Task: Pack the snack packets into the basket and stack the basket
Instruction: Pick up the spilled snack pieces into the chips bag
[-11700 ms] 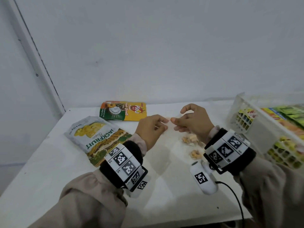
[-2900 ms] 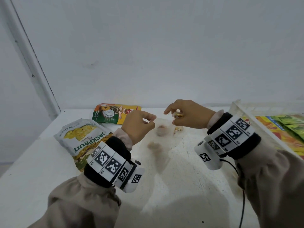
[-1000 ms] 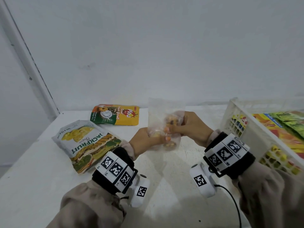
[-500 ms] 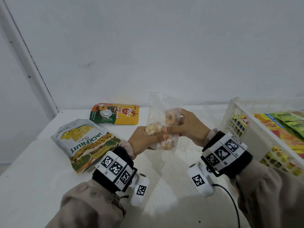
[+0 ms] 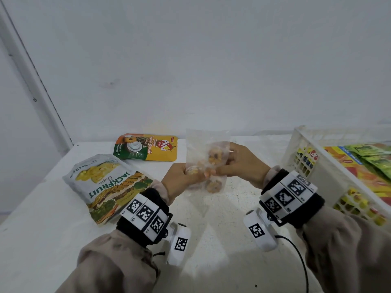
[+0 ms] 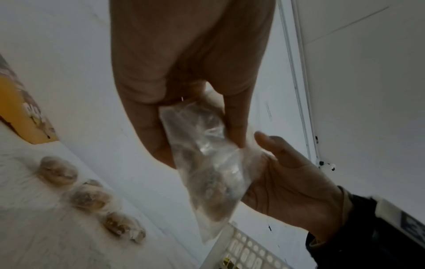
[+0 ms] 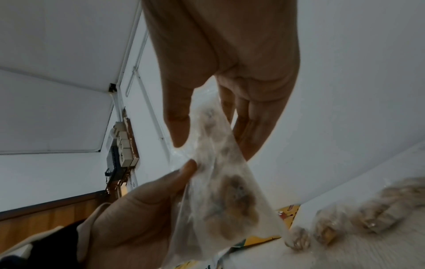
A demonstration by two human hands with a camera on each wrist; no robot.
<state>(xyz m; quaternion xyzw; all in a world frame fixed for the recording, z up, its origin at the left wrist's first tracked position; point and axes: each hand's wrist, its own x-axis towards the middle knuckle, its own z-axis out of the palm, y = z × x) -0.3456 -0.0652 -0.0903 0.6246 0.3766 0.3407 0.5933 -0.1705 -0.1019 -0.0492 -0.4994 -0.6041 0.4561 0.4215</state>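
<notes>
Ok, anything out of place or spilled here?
Possibly. Both wrist views show a few round snack pieces that seem to lie on the table below the clear bag held by the left hand and right hand; loose or reflected, I cannot tell.

The white basket (image 5: 330,166) on my right is cut by the picture's edge, so I cannot tell how many packets (image 5: 368,157) lie in it. The round snacks in the clear bag (image 5: 206,163) are blurred behind the plastic, and the fingers of my left hand (image 5: 179,179) and my right hand (image 5: 243,166) hide part of them. The small print on the jackfruit packet (image 5: 105,185) and the yellow pouch (image 5: 148,148) is too small to read.
</notes>
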